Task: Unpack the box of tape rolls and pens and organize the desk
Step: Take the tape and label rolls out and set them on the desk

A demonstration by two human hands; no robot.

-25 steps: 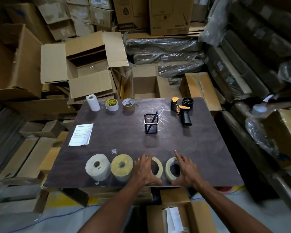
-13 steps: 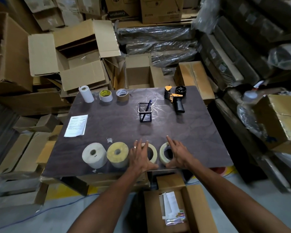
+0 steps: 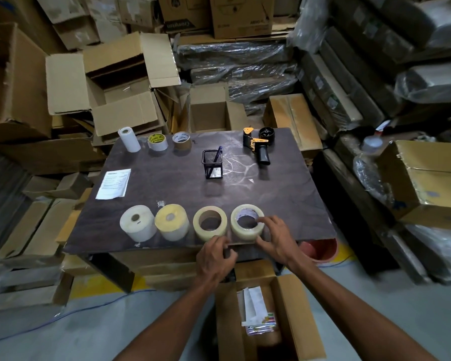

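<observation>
Four tape rolls stand in a row along the near edge of the surface (image 3: 284,183): a white roll (image 3: 138,223), a yellow roll (image 3: 172,222), a clear roll (image 3: 210,223) and a second clear roll (image 3: 247,221) nearest the near right corner. The right hand (image 3: 277,237) has its grip spread, fingertips (image 3: 261,220) touching the second clear roll's rim and thumb low at its near side. The left hand (image 3: 214,257) hangs just off the near edge, grip loosely curled and holding nothing. The open box (image 3: 294,311) on the floor below holds packets. To finish the row well, nudge the last roll gently from both sides, keep even gaps, and avoid tipping it over the edge
</observation>
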